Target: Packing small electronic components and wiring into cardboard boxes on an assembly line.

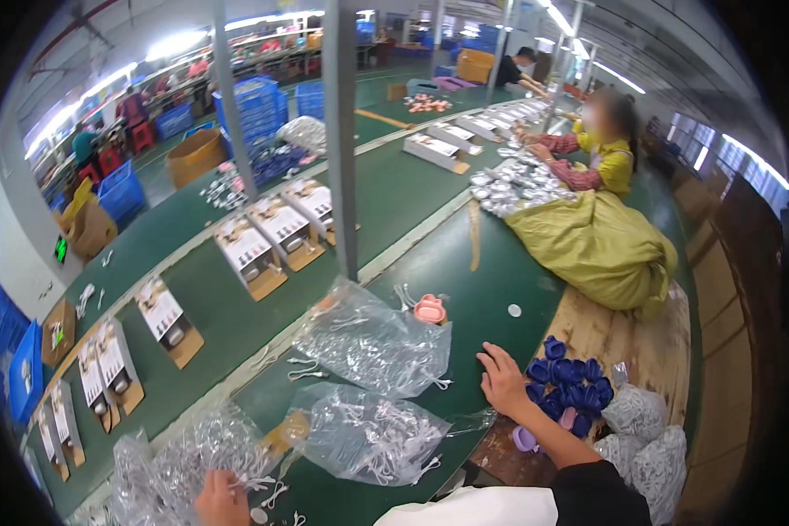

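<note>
At the lower left, my left hand (223, 500) has its fingers bent together against a clear plastic bag (184, 456) of white cables. What lies between those fingers is hidden. My right hand (502, 379) hovers over or rests on the green table (473, 351), fingers apart and holding nothing. Close to its forearm lies a pile of dark blue plastic cups (570, 381) with a purple one (524, 438). Two more clear bags, an upper one (373, 342) and a lower one (368, 434) with white cables inside, lie between my hands. A pink plastic cup (430, 309) touches the upper bag.
Open printed boxes (160, 316) line the green conveyor (254, 329) ahead, behind a metal post (342, 149). A yellow-green sack (596, 245) and silvery wrapped pieces (517, 182) lie near a co-worker (609, 145). Bagged white cables (636, 412) sit at the right. A white disc (515, 310) lies beyond my right hand.
</note>
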The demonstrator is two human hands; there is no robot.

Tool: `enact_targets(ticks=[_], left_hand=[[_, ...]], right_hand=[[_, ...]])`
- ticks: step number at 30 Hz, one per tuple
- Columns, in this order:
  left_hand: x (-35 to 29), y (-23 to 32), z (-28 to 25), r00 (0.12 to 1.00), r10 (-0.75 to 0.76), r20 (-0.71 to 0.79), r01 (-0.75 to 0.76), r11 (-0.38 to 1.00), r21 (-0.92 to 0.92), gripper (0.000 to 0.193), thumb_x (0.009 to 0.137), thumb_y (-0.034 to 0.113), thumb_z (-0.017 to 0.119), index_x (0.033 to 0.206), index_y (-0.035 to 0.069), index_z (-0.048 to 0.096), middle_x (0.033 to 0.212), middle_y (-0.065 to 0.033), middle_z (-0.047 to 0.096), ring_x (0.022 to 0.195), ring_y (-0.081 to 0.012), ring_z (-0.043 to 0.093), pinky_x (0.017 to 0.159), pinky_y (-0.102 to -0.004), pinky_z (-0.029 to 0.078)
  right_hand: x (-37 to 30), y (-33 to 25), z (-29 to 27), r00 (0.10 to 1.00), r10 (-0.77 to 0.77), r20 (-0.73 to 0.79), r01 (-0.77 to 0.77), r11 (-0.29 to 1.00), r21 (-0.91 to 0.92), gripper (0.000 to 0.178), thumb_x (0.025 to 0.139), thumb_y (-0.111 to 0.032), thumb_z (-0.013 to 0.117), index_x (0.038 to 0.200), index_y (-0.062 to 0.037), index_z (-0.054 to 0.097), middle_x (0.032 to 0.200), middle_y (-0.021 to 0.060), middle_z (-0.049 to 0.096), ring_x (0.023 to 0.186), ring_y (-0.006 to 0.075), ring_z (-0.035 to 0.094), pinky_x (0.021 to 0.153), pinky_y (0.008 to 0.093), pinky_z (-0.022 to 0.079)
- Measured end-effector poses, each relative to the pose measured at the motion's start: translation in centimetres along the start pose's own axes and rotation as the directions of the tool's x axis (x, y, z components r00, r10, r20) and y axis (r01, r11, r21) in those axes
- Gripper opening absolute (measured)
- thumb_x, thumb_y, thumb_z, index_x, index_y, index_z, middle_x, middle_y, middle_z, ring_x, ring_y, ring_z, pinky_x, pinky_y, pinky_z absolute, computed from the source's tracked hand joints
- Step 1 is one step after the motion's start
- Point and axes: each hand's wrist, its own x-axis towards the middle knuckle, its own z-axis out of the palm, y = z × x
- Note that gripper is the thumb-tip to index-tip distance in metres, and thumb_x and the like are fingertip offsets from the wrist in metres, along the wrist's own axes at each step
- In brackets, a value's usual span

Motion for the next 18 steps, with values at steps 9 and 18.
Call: enact_targets(ticks=[9,18], left_hand=[[3.3,-3.9,0.6,0.977,-0.212,-0.028,0.161,0.815,-0.557,0.023,0.076,0.010,0.069,0.091,-0.002,0.058,0.075,-0.0125,0.061,0.067,-0.0214,0.058,0.060,-0.0326,0.046],[6.6,-4.2,0.1,0.990,-0.125,-0.064,-0.019,0.334,-0.942,0.013,0.088,0.006,0.061,0.090,0.000,0.050,0.088,-0.0088,0.062,0.077,-0.0169,0.067,0.062,-0.0251,0.054]], right_hand=[[12.2,-9.7,-7.2,0.924,-0.380,0.042,0.373,0.921,0.109,0.024,0.076,-0.008,0.062,0.099,-0.0047,0.058,0.097,0.0123,0.060,0.094,0.0310,0.058,0.081,0.0393,0.047],[18.0,-32.4,-2.8,0.534,-0.841,0.081,0.587,0.439,0.680,0.026,0.087,-0.024,0.060,0.102,-0.0021,0.060,0.092,0.0163,0.064,0.086,0.0335,0.061,0.074,0.0409,0.048]])
